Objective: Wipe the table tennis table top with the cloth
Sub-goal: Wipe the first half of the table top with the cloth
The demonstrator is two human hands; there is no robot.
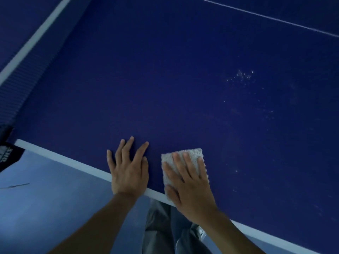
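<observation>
Under right hand [190, 182], pale nubby folded cloth [183, 154], blue table top [165, 79]

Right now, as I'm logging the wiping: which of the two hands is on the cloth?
The right hand, fingers flat on the white cloth at the table's near edge; the left hand rests bare on the blue top beside it.

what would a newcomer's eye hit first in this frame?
Two hands at the near edge of the dark blue table top: the right hand presses a pale cloth flat, and the left hand rests flat beside it. Farther out to the right, white specks dot the surface.
</observation>
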